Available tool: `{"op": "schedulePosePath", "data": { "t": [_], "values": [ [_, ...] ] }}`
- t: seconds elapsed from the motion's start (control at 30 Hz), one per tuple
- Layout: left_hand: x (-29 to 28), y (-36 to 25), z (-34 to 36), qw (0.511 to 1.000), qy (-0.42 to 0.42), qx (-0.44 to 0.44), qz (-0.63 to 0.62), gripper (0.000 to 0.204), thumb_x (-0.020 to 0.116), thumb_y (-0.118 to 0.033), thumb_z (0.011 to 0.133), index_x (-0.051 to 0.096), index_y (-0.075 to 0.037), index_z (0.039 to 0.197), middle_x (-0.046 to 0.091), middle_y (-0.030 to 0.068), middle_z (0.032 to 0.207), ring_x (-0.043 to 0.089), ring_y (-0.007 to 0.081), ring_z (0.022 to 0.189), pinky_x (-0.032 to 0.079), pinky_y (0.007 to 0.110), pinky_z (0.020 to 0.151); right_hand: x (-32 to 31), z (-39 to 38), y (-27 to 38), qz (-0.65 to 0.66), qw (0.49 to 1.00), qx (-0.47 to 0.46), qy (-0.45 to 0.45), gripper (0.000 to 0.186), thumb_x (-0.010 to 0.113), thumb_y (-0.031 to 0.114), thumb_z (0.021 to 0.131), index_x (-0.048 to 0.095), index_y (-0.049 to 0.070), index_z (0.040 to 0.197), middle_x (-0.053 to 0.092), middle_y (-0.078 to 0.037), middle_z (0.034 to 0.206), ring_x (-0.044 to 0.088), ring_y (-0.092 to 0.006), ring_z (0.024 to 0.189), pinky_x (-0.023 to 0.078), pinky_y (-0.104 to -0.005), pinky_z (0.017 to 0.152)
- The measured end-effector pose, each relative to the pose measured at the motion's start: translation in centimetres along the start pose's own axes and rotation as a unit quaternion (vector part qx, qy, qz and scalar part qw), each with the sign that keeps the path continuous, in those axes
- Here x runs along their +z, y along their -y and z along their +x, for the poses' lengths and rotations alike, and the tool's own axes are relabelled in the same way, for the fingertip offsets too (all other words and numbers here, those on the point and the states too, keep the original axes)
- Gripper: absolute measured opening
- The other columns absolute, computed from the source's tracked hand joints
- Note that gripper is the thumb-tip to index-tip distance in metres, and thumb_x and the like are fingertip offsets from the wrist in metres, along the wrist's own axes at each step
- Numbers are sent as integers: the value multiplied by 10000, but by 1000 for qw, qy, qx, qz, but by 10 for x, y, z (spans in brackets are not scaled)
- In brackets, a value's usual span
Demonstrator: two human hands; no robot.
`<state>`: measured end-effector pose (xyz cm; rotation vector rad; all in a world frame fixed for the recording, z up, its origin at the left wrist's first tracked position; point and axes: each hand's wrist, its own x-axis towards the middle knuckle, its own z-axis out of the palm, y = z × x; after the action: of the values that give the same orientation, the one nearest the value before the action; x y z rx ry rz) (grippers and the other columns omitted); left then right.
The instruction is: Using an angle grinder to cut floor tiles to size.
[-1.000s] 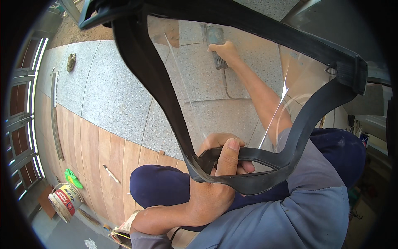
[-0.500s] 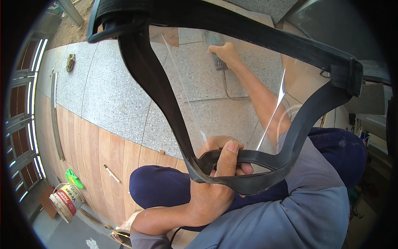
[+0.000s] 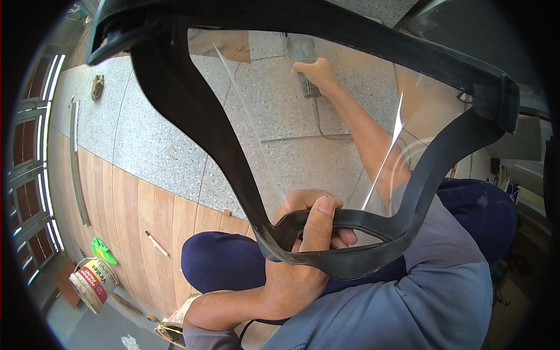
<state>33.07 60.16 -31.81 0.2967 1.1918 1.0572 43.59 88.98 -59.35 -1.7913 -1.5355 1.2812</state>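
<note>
My left hand [image 3: 297,283] is closed round the lower edge of a clear face shield [image 3: 219,143], its thumb over the black rim. The shield's black frame and strap fill much of the upper picture, close to the camera. Through the transparent visor I see my right hand [image 3: 318,76] gripping a corded power tool [image 3: 303,51] with a teal body and a dark slotted end. That tool rests low over the grey speckled tiles, and its cord [image 3: 318,119] trails back toward my right forearm. The tool's far end is hard to make out.
Grey speckled tiles [image 3: 157,134] meet wood-look planks [image 3: 122,198] on the floor. Leftward lie a long metal strip [image 3: 76,163], a marker-like stick [image 3: 156,243], a green shoe-like item [image 3: 103,251] and a paint bucket [image 3: 93,286]. A slatted gate [image 3: 26,175] borders the left.
The face shield has come a little closer, its upper left corner shifting left and up. Both hands keep their grips, and the power tool stays in nearly the same place.
</note>
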Motion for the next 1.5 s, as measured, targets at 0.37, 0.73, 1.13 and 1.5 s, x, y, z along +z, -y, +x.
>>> {"op": "schedulePosePath", "data": {
  "t": [0.37, 0.73, 1.13, 1.5],
  "values": [
    [1, 0, 0, 1000, 7, 0, 9, 341, 511, -305, 1072, 545, 34, 1086, 645, 127, 722, 631, 125, 525, 507, 226, 443, 1, -3, -4, -19, 1000, 2, -6, 469, 788, 326, 646, 716, -110, 803, 689, -175, 760, 659, -239, 648, 506, -353, 594],
    [1, 3, -1, 1000, 11, -9, 2, 334, 507, -295, 1073, 539, 38, 1084, 644, 127, 730, 625, 129, 513, 510, 229, 429, 0, -10, -5, -18, 1000, 4, -9, 494, 791, 317, 639, 702, -130, 830, 681, -177, 781, 646, -237, 647, 493, -346, 579],
    [1, 2, -3, 1000, 8, -17, -8, 285, 503, -267, 1082, 574, 9, 1076, 654, 99, 749, 580, 65, 575, 467, 197, 520, 2, -13, -12, -9, 1000, 1, -10, 465, 785, 312, 640, 705, -112, 813, 674, -162, 760, 640, -227, 641, 487, -337, 568],
    [1, 2, 1, 1000, 9, -6, 16, 327, 500, -285, 1077, 548, 39, 1083, 648, 123, 718, 617, 116, 510, 496, 217, 432, -3, -25, -7, -9, 1000, 1, 5, 525, 788, 322, 634, 693, -147, 851, 681, -190, 785, 649, -235, 647, 492, -340, 569]
  ]
}}
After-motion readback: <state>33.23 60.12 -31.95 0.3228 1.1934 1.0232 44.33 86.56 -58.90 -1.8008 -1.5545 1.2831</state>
